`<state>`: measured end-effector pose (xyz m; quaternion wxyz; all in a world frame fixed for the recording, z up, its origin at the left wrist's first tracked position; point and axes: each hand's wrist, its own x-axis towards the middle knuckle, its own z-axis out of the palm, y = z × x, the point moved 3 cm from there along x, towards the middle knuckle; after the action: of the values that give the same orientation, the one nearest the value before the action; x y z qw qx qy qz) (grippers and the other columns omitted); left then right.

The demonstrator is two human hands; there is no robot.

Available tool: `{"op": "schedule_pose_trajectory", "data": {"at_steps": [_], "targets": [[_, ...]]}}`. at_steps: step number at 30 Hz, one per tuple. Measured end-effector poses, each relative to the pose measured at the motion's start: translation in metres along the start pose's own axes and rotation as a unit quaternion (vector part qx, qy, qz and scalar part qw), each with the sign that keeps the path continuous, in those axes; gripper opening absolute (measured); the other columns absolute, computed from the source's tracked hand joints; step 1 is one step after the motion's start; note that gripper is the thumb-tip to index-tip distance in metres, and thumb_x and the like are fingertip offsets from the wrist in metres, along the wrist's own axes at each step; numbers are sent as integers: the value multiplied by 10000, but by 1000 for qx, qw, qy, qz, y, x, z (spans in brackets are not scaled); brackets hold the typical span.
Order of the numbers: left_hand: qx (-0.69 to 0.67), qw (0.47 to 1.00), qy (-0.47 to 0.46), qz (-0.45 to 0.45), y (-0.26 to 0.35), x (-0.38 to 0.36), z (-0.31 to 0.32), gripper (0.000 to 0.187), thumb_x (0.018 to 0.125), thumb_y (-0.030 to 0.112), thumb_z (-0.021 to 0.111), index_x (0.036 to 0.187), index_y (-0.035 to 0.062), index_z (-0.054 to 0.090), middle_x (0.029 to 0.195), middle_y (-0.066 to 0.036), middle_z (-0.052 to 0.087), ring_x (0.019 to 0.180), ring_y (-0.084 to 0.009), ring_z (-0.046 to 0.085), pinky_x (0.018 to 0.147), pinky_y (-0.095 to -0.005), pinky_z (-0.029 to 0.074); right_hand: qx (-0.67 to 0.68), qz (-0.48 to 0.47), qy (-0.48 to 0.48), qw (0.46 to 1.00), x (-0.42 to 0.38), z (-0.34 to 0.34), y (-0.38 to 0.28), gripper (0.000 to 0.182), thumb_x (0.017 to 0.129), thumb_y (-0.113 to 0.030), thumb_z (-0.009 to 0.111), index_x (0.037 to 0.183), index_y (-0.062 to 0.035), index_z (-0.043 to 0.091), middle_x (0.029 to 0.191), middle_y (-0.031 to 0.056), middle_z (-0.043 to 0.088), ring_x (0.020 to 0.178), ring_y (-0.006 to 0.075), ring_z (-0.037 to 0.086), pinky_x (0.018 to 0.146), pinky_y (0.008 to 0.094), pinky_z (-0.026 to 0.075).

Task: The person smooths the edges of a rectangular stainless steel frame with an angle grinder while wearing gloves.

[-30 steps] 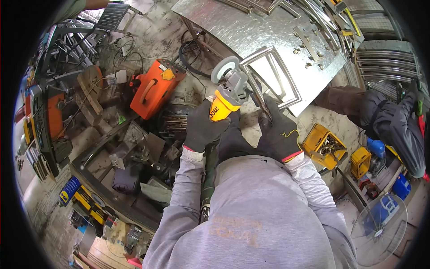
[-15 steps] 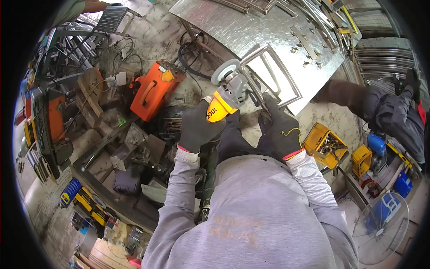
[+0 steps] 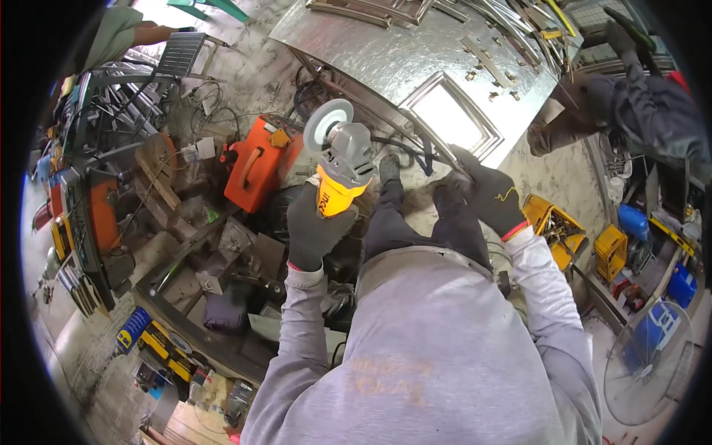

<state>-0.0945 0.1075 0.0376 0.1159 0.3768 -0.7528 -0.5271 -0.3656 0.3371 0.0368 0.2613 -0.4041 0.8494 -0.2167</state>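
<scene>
My left hand (image 3: pixel 315 230), in a dark glove, is closed around the yellow body of an angle grinder (image 3: pixel 345 167). The grinder's pale round disc (image 3: pixel 328 124) points up and away from me, left of the table's edge. My right hand (image 3: pixel 489 196), gloved too, is closed at the near corner of a rectangular metal frame (image 3: pixel 493 139). That frame overlaps the shiny table top in this view, and one of its bars runs along the edge toward my fingers. Part of the right hand's grip is hidden behind the glove.
The metal table (image 3: pixel 356 48) carries tubes and small brackets. An orange box (image 3: pixel 259 163) stands on the floor at left. Yellow crates (image 3: pixel 556 226) and a fan (image 3: pixel 645 371) are at right. A co-worker (image 3: pixel 638 111) bends over beside the table; another person's arm (image 3: pixel 152 33) shows upper left.
The grinder has moved left, away from the frame. My right hand and the frame have shifted right, and the frame looks flatter against the table. The co-worker's arm has moved up.
</scene>
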Motion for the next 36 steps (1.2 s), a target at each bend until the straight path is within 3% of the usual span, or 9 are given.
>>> {"op": "schedule_pose_trajectory", "data": {"at_steps": [4, 7, 10, 14, 26, 36], "targets": [[69, 997, 11, 37, -10, -1, 9, 613, 756, 215, 938, 1291, 21, 711, 986, -154, 792, 829, -311, 786, 744, -416, 611, -32, -2, -24, 999, 13, -4, 16, 537, 1032, -289, 726, 1562, -270, 641, 874, 223, 768, 803, 448, 769, 701, 523, 604], [162, 985, 1, 58, -17, 0, 21, 681, 734, 333, 932, 1311, 39, 720, 987, -191, 783, 855, -390, 780, 736, -470, 613, -60, -52, 0, 997, 17, -13, 20, 529, 1041, -314, 726, 1563, -297, 641, 917, 208, 785, 828, 435, 775, 733, 516, 612], [210, 976, -7, 61, -20, 4, 37, 700, 728, 274, 959, 1336, 45, 699, 1010, -181, 784, 871, -380, 785, 745, -457, 619, -64, -27, -31, 997, 22, -20, 19, 528, 1042, -323, 730, 1562, -290, 642, 963, 204, 796, 865, 420, 782, 760, 509, 614], [189, 978, 24, 85, -21, 15, 55, 685, 713, 312, 955, 1297, 52, 710, 950, -176, 770, 838, -399, 771, 717, -484, 605, -48, -61, -5, 997, 22, -12, 29, 554, 1036, -340, 751, 1574, -303, 627, 1003, 190, 803, 904, 415, 785, 793, 497, 620], [207, 969, 34, 126, -16, 21, 68, 656, 695, 312, 953, 1256, 63, 721, 905, -175, 765, 802, -394, 766, 698, -491, 603, -44, -28, -38, 998, 24, -19, 16, 593, 1013, -310, 757, 1588, -327, 613, 1032, 194, 803, 946, 420, 780, 828, 505, 618], [186, 976, 66, 86, -24, 17, 81, 630, 702, 329, 948, 1234, 66, 736, 937, -179, 773, 850, -408, 762, 741, -510, 605, -51, -23, -28, 998, 22, -18, 16, 581, 1006, -336, 762, 1572, -313, 628, 1012, 191, 799, 934, 418, 776, 815, 508, 615]]}}
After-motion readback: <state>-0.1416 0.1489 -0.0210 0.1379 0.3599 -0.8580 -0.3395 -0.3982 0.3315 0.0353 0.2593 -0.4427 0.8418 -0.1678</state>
